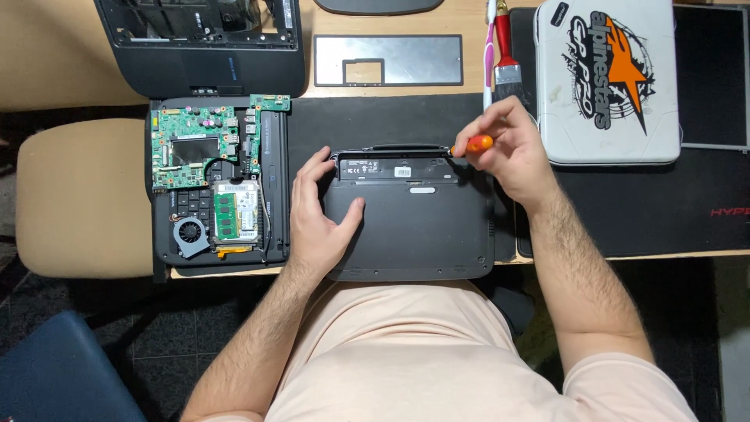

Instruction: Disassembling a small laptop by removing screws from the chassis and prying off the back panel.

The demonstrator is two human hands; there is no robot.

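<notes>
A black netbook [410, 227] lies underside-up at the worktop's [469, 16] near edge. The left hand [320, 211] rests flat and spread on its left side; the right hand [512, 148] pinches an orange-handled screwdriver [475, 144] at its far right corner. Left of the netbook lies an opened laptop with its green circuit board [195, 144] bare; beyond, a metal plate [388, 59], a brush [506, 59] and a white case [609, 78].

small black laptop [410, 223] lying underside up at desk edge, orange-handled screwdriver [473, 144] at its rear right corner
</notes>
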